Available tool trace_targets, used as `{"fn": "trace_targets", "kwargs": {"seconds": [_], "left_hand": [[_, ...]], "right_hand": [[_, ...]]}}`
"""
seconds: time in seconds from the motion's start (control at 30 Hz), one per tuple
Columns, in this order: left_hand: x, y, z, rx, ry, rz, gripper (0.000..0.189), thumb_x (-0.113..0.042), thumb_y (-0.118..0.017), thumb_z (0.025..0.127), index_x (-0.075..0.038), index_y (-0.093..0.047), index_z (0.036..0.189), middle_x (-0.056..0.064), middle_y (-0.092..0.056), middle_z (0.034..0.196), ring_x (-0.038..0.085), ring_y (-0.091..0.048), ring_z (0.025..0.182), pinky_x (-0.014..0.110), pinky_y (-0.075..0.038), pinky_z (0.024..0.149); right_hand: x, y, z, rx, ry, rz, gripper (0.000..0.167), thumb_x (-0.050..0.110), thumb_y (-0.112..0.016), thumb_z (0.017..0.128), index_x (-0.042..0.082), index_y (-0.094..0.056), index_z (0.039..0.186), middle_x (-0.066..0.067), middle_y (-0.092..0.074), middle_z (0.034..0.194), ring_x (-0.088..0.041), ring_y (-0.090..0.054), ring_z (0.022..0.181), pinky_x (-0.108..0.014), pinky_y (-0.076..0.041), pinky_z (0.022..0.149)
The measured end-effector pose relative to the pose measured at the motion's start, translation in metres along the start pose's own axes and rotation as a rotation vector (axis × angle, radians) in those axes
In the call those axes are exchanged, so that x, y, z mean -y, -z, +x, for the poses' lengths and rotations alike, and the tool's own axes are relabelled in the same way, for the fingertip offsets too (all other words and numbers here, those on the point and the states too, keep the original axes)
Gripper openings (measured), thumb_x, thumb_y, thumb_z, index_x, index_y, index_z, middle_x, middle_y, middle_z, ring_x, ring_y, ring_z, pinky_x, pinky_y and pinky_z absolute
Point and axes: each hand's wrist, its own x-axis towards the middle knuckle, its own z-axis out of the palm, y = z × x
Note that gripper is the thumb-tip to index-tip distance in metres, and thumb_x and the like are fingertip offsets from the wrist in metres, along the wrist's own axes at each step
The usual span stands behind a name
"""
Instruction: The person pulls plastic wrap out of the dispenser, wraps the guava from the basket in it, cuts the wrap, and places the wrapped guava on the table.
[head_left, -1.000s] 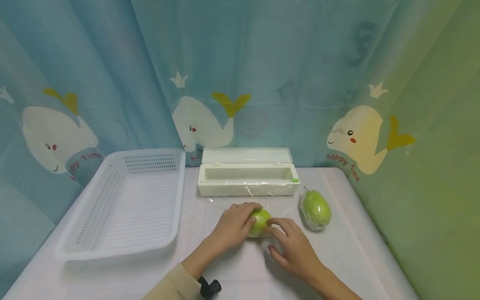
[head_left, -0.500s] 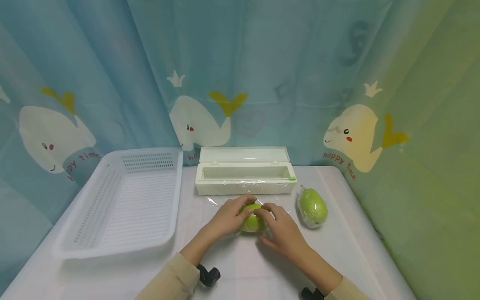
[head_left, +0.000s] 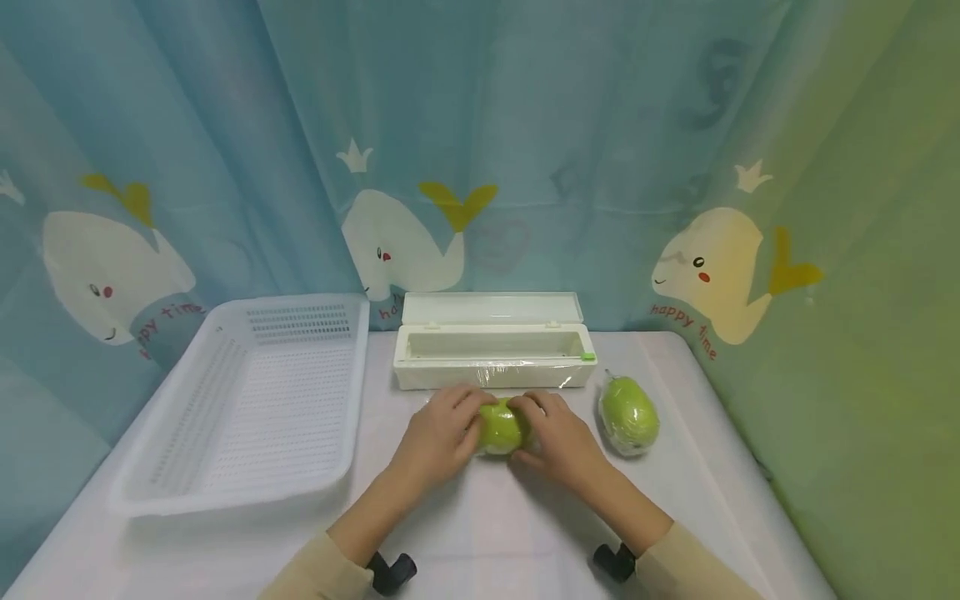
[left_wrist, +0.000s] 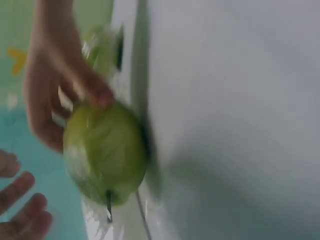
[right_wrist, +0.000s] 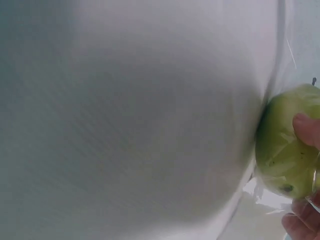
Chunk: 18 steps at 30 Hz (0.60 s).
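A green pear (head_left: pixel 501 427) under clear plastic wrap (right_wrist: pixel 267 195) rests on the white table between both hands. My right hand (head_left: pixel 561 437) grips it from the right; in the left wrist view that hand's thumb (left_wrist: pixel 102 96) presses the pear's side, with fingers behind. My left hand (head_left: pixel 438 433) is at the pear's left. In the left wrist view its fingers (left_wrist: pixel 22 210) are loosely bent and look apart from the fruit. The stem points towards the left hand. A second wrapped pear (head_left: pixel 628 415) lies to the right. Whether the left hand touches the film is unclear.
Behind the hands stands a white plastic-wrap dispenser (head_left: pixel 495 375), its lid raised, with a green cutter slider (head_left: pixel 588 357). A white slotted basket (head_left: pixel 345 417) occupies the table's left. Whale-printed curtains (head_left: pixel 600 167) hang behind the table and along its sides.
Both hands and the pear have shifted slightly away from me, towards the dispenser. The right hand has moved closer around the pear; the left hand has slid to its left side.
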Motion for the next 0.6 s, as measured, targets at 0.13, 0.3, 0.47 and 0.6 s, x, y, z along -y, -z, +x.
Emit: {"fn": "trace_targets", "kwargs": {"seconds": [0.13,0.3,0.47,0.6], "left_hand": [[-0.010,-0.005,-0.016,0.045,-0.108,0.161,0.036,-0.022,-0.075,0.085,-0.017,-0.067,0.120,0.001,-0.063,0.122,0.022,-0.062,0.104,0.034,-0.057,0.080],[-0.008,-0.018,-0.021,0.127,-0.119,0.297,0.059,-0.034,-0.081,0.081,-0.017,-0.060,0.133,0.010,-0.056,0.137,0.031,-0.058,0.115,0.042,-0.054,0.092],[-0.001,-0.025,-0.013,0.135,-0.103,0.330,0.069,-0.029,-0.083,0.077,-0.015,-0.055,0.138,0.011,-0.055,0.136,0.031,-0.056,0.117,0.042,-0.053,0.092],[0.003,-0.029,-0.005,0.143,-0.078,0.318,0.072,-0.026,-0.085,0.075,-0.015,-0.053,0.139,0.010,-0.056,0.135,0.030,-0.054,0.119,0.042,-0.053,0.093]], "right_hand": [[-0.002,0.005,0.005,0.025,0.011,0.016,0.074,0.029,-0.092,0.067,0.015,-0.057,0.130,-0.004,-0.058,0.126,-0.025,-0.056,0.117,-0.041,-0.054,0.093],[-0.005,0.006,0.011,0.036,0.015,0.025,0.071,0.029,-0.091,0.069,0.015,-0.057,0.130,-0.002,-0.058,0.122,-0.023,-0.058,0.113,-0.039,-0.055,0.091],[-0.009,0.006,0.021,0.067,0.015,0.053,0.069,0.031,-0.090,0.069,0.013,-0.059,0.128,-0.002,-0.060,0.120,-0.022,-0.059,0.110,-0.039,-0.054,0.092],[-0.014,0.007,0.028,0.097,0.013,0.072,0.069,0.033,-0.090,0.068,0.012,-0.059,0.127,-0.004,-0.061,0.122,-0.022,-0.060,0.110,-0.040,-0.053,0.093]]}}
